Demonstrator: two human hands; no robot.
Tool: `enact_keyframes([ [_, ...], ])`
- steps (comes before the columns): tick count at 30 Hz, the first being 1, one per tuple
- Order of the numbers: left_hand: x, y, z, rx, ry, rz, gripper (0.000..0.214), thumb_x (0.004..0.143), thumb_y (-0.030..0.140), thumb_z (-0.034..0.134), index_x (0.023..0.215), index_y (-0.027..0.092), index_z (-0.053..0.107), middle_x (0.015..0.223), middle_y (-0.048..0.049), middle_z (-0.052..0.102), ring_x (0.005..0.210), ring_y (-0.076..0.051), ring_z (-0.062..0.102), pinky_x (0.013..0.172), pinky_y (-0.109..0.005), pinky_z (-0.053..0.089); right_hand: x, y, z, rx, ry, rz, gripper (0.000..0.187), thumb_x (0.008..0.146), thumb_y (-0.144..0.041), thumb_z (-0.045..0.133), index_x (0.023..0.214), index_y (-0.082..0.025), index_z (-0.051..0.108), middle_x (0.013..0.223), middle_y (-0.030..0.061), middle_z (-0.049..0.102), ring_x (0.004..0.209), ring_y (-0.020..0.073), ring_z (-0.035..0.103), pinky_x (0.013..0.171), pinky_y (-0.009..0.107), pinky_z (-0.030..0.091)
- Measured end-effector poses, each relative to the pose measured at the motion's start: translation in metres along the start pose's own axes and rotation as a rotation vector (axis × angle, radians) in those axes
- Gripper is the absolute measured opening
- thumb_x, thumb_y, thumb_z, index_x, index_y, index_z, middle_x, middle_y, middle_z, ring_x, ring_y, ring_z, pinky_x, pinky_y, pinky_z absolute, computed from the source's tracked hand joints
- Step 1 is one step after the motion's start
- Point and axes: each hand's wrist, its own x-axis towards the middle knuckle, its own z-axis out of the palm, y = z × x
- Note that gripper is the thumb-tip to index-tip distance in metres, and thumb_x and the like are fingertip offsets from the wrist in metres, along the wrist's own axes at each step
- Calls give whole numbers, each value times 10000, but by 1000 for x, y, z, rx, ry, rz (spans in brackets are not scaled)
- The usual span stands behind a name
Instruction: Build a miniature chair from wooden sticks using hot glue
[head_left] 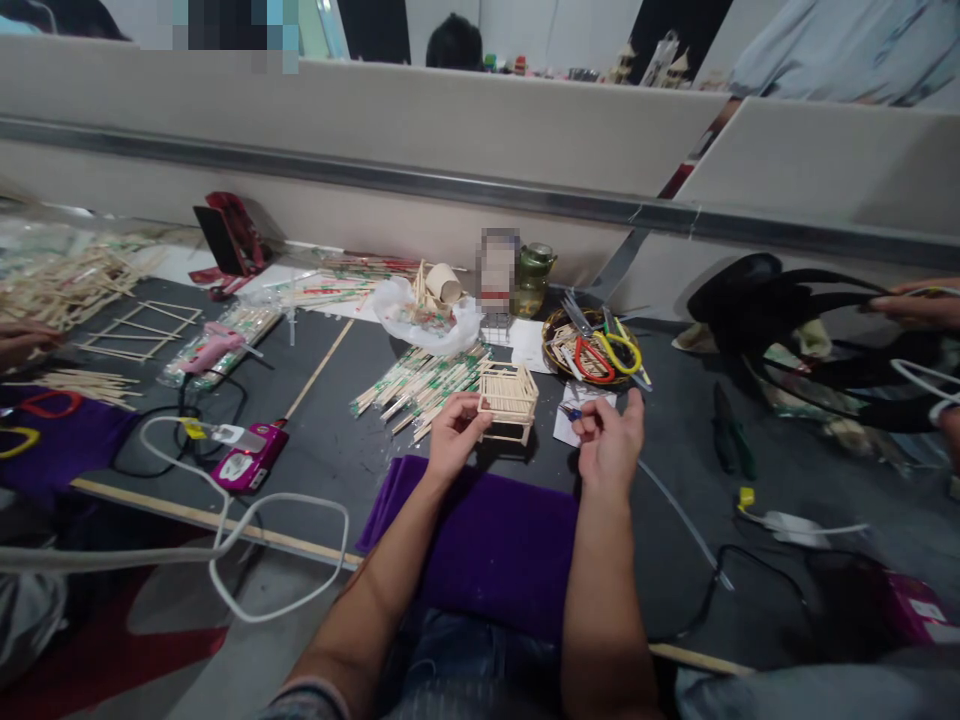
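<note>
My left hand grips the left side of a small model built of wooden sticks, with a slatted top and a railing-like frame. The thumb and fingers close on its edge. To the right, my right hand is curled around a small dark-blue tool with a narrow tip pointing left, apart from the model. Most of this tool is hidden by the fingers. A long translucent rod runs from near my right wrist toward the lower right. Below both hands lies a folded purple cloth at the table edge.
Bagged wooden sticks lie left of the model. Behind it stand a plastic bag and a basket with scissors. Pliers lie right. A pink glue gun, a magenta power box and cables lie left. Other people's hands show at both sides.
</note>
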Motion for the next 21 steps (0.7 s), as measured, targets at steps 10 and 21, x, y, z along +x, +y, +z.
enact_keyframes([
  [10, -1, -2, -1, 1, -8, -11, 233, 763, 421, 776, 788, 195, 730, 926, -76, 647, 919, -205, 624, 776, -322, 500, -2, 7, -9, 25, -11, -16, 478, 603, -310, 749, 1036, -201, 576, 539, -109, 556, 412, 35, 384, 415, 156, 321],
  [21, 1, 3, -4, 25, -43, -16, 215, 784, 406, 733, 766, 199, 676, 912, -76, 662, 965, -233, 616, 861, -364, 477, 47, -15, -40, -271, 167, -317, 298, 700, -347, 662, 949, -200, 591, 819, -24, 613, 655, 92, 570, 505, 190, 461],
])
